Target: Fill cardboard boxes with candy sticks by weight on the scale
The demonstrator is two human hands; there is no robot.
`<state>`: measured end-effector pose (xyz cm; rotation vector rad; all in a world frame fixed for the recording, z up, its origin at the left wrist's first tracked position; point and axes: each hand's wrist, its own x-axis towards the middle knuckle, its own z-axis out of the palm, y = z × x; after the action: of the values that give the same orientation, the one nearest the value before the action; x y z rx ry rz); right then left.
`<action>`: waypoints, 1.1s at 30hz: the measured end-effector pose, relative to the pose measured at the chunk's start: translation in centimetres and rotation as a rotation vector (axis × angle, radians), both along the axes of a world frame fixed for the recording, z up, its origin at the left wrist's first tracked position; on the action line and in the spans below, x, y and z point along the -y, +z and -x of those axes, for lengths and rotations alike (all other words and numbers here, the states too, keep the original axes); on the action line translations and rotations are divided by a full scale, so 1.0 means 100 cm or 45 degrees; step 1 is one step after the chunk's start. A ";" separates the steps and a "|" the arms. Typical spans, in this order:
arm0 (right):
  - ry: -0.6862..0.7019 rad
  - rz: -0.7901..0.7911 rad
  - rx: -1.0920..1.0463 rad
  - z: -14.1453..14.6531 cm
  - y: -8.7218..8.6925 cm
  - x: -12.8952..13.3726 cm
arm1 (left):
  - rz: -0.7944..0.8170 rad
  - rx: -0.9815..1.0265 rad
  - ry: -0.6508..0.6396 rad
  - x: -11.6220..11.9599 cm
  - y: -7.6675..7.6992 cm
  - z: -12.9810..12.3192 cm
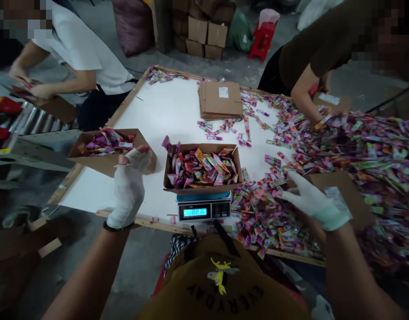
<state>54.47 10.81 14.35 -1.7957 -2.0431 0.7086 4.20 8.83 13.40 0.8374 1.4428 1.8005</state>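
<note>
On a digital scale (204, 209) with a lit display sits an open cardboard box (204, 190) full of small, shiny, colourful packets (204, 166). My left hand (128, 191), in a white fingerless glove, is raised left of the scale, in front of a second filled box (146, 153). Its fingers are apart and nothing shows in them; whether it touches that box I cannot tell. My right hand (312, 202), also gloved, is over the heap of loose packets (274, 226) with thumb and fingers spread. Some packets near its fingertips are blurred.
Flattened cartons (220, 100) are stacked at the table's far side. Another box (344, 195) lies in the heap beside my right hand. A co-worker's arm (306, 95) reaches into the packets at right. Another person (81, 49) handles a box by a roller conveyor (34, 118) at left.
</note>
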 end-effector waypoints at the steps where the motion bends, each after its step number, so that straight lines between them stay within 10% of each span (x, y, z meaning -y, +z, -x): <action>1: 0.010 -0.005 -0.031 0.010 0.002 -0.004 | 0.019 -0.001 0.005 0.003 -0.002 0.002; 9: 0.429 -0.219 0.006 0.169 0.055 -0.053 | 0.058 0.030 0.061 0.024 -0.006 -0.006; 15: 0.583 0.202 0.800 0.254 0.027 -0.074 | 0.135 0.082 0.151 0.042 -0.023 0.002; 21: 0.683 0.270 0.852 0.255 -0.002 -0.078 | 0.261 0.076 0.180 0.060 -0.038 0.012; 33: 0.447 -0.169 0.069 0.164 0.048 -0.051 | 0.262 -0.066 0.098 0.045 -0.029 -0.006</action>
<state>38.03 15.96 19.10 -1.4143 -2.4115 0.6025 4.77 4.29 10.53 0.7364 1.6812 1.6609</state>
